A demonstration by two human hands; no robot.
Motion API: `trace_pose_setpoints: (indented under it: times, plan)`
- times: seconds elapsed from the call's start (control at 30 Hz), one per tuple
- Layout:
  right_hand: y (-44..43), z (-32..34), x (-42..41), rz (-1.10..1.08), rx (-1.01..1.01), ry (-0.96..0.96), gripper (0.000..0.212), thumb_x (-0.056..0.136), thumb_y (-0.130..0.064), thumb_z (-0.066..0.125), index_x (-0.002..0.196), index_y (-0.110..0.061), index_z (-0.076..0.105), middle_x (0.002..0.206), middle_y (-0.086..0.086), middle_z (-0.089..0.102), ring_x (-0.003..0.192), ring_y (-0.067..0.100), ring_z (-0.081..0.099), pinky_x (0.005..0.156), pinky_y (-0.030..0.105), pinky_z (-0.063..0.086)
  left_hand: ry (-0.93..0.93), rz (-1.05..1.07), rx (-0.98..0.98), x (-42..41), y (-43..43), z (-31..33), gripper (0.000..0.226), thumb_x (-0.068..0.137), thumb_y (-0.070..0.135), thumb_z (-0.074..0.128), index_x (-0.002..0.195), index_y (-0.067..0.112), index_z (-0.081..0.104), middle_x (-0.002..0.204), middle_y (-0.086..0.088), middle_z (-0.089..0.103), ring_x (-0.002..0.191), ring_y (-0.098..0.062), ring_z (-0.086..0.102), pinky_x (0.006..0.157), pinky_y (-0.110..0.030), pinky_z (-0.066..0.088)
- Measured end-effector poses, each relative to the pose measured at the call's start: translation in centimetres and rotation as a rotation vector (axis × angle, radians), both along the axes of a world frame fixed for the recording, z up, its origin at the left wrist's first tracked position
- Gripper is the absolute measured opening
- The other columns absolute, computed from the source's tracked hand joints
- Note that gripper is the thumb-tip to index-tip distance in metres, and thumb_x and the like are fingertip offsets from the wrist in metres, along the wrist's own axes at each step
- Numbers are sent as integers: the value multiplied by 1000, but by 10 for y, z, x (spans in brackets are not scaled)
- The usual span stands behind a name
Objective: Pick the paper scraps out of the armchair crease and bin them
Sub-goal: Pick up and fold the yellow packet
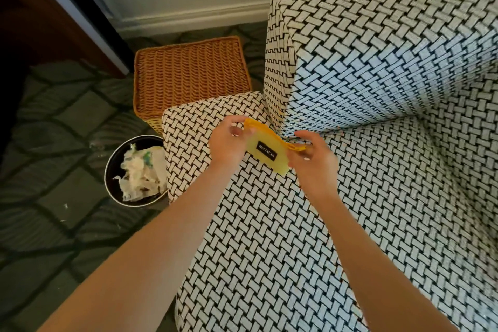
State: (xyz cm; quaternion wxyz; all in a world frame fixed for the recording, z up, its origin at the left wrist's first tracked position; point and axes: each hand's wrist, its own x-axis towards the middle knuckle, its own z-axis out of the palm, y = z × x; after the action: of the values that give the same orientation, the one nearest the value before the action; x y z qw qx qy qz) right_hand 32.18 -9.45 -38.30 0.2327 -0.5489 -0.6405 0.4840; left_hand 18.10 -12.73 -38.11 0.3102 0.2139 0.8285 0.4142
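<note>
I hold a yellow paper scrap with a small black label between both hands, above the armchair's left arm. My left hand pinches its upper left edge. My right hand pinches its orange right end. The scrap hangs just in front of the crease where the arm meets the backrest. The armchair has black-and-white woven fabric. A round black bin with crumpled white paper in it stands on the floor to the left of the chair.
A square brown wicker basket stands behind the bin against the chair's side. Small white bits lie on the dark green patterned carpet. A white skirting board runs along the wall behind.
</note>
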Motion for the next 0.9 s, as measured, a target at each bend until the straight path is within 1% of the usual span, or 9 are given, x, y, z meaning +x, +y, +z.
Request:
trace_pose_setpoints:
  times: [0.07, 0.13, 0.27, 0.37, 0.43, 0.57, 0.63, 0.73, 0.9]
  plan:
    - [-1, 5, -4, 14, 41, -14, 44, 83, -11, 66, 123, -19, 48, 76, -1, 67, 50, 9, 57, 50, 20, 48, 45, -41, 95, 9, -3, 7, 32, 80, 27, 70, 109, 22, 58, 76, 12, 53, 72, 0, 49, 58, -6, 37]
    - [-2, 10, -10, 69, 105, -13, 57, 81, -11, 68, 131, -18, 40, 69, -1, 66, 45, 3, 53, 46, 10, 42, 106, -244, 209, 14, -6, 17, 34, 78, 30, 71, 109, 21, 61, 78, 12, 55, 72, 1, 50, 65, -7, 41]
    - [4, 16, -20, 101, 68, 58, 74, 80, 5, 63, 141, -14, 26, 61, -6, 59, 46, -5, 54, 48, 7, 44, 205, -626, 107, 9, 6, 30, 34, 73, 40, 72, 101, 21, 72, 89, 6, 63, 83, -7, 55, 75, -24, 45]
    - [5, 20, -25, 73, -11, 85, 75, 81, -1, 65, 140, -20, 24, 71, -1, 64, 46, -4, 53, 48, 5, 42, 293, -630, 56, 0, 16, 33, 29, 73, 41, 73, 92, 19, 75, 82, 10, 60, 71, 3, 49, 64, -8, 35]
    - [7, 20, -27, 55, 14, 84, 67, 80, -6, 66, 135, -20, 31, 71, -6, 64, 53, 0, 54, 51, 5, 43, 317, -654, 68, -2, 19, 35, 23, 78, 33, 71, 92, 16, 74, 81, 10, 61, 69, 4, 49, 63, -5, 35]
    - [20, 19, -30, 86, 28, -30, 20, 82, -20, 67, 100, -19, 58, 73, -13, 60, 71, 1, 58, 66, 8, 45, 276, -589, 117, -11, 22, 37, 16, 87, 17, 62, 95, 8, 73, 76, 9, 62, 53, 17, 50, 53, 0, 35]
    - [24, 18, -31, 95, 45, -60, 7, 82, -20, 66, 86, -14, 66, 71, -10, 60, 70, 6, 58, 65, 9, 44, 287, -543, 117, -16, 25, 36, 16, 86, 17, 63, 94, 7, 74, 77, 9, 62, 51, 14, 50, 53, 1, 35]
    - [25, 20, -36, 84, 83, -71, 6, 82, -20, 65, 77, -16, 65, 65, -12, 59, 63, 5, 56, 61, 12, 44, 285, -441, 104, -27, 29, 32, 17, 85, 20, 65, 93, 8, 74, 80, 6, 66, 60, 7, 50, 58, -1, 37]
    - [27, 19, -38, 86, -1, -6, 17, 82, -14, 64, 71, -25, 57, 72, -10, 61, 68, 8, 59, 62, 17, 49, 284, -243, -18, -58, 27, 20, 21, 89, 21, 59, 100, 9, 72, 75, 1, 64, 49, -3, 36, 42, -7, 33]
